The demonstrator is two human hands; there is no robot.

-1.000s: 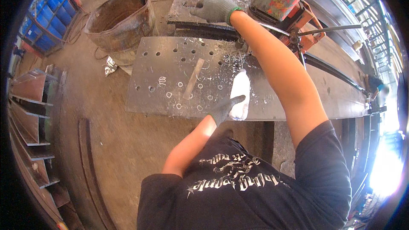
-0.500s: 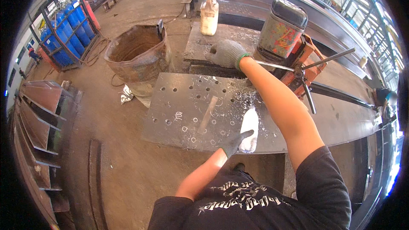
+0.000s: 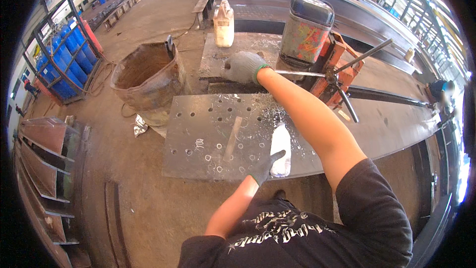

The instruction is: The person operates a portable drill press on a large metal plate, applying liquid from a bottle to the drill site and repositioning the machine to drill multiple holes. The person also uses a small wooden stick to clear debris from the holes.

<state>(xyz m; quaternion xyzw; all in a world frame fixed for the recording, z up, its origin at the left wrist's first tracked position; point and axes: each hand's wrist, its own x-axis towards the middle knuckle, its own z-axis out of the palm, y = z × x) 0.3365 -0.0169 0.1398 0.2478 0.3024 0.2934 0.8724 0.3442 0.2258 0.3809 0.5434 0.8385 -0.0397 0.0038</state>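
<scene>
My right hand (image 3: 244, 67), in a grey knitted glove with a green cuff, is closed round the far left end of a metal lever (image 3: 297, 73). That lever runs to the hub of an orange-framed drilling machine (image 3: 331, 69) with a worn grey motor housing. In a dark glove, my left hand (image 3: 264, 167) grips the lower part of a white plastic bottle (image 3: 281, 139). The bottle lies or leans over a steel plate (image 3: 198, 119) with several drilled holes and chalk circles. Metal shavings (image 3: 274, 114) are scattered beyond the bottle. The drill's tip is hidden.
A flat metal strip (image 3: 232, 139) rests on the plate. Behind stands a cloudy plastic jug (image 3: 224, 27). To the left are a rusty open drum (image 3: 119, 82) and caged blue cylinders (image 3: 62, 59). Another person (image 3: 439, 90) is at the far right.
The view has shifted, so the plate and machine appear farther left. Both hands keep their grips on the lever and the bottle.
</scene>
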